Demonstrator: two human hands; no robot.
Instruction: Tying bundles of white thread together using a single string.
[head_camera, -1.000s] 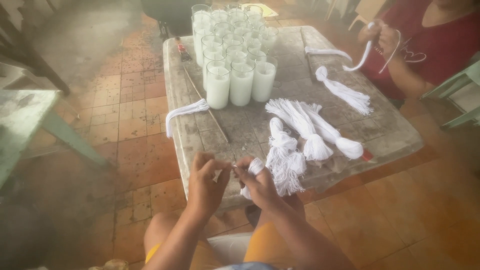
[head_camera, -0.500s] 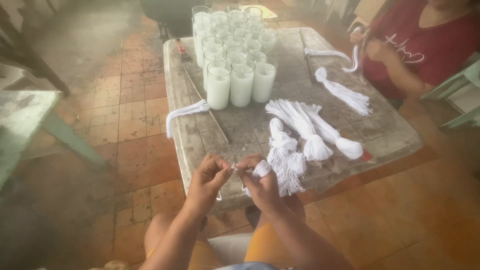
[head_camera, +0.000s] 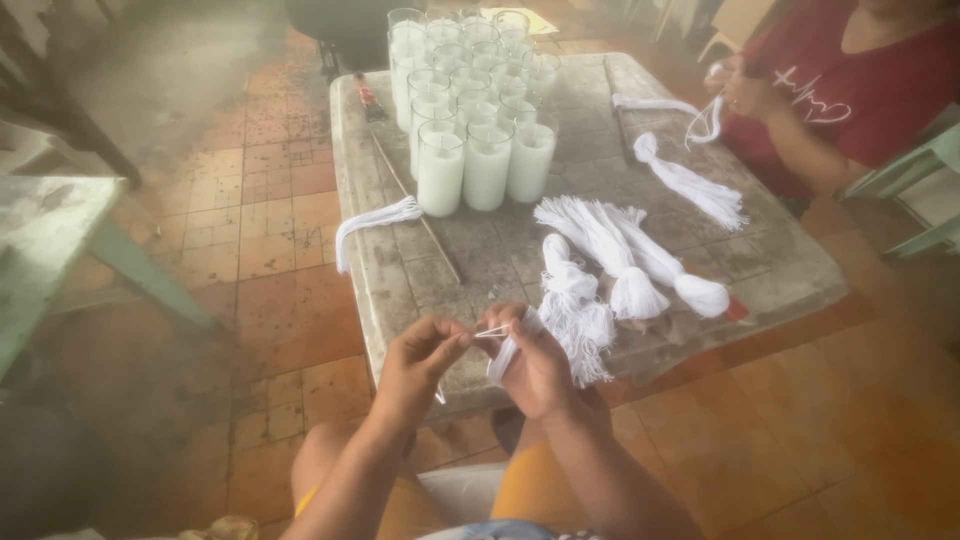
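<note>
My left hand (head_camera: 420, 362) and my right hand (head_camera: 537, 362) meet over the near edge of a worn stone table (head_camera: 400, 290). Between their fingertips runs a short white string (head_camera: 490, 331), pinched at both ends. My right hand also grips a small bundle of white string that hangs below its fingers. Just right of my hands lies a knotted bunch of white strings (head_camera: 575, 305). Two longer tied bundles (head_camera: 640, 265) lie beyond it.
Several glass candles filled with white wax (head_camera: 475, 110) stand in rows at the table's far end. A loose white strand (head_camera: 375, 220) hangs over the left edge. Another person in a red shirt (head_camera: 850, 90) handles string at the far right. A green table (head_camera: 50, 230) stands left.
My hands have risen slightly and drawn a little apart, pulling the short string taut between them. The other person's hands moved with their string.
</note>
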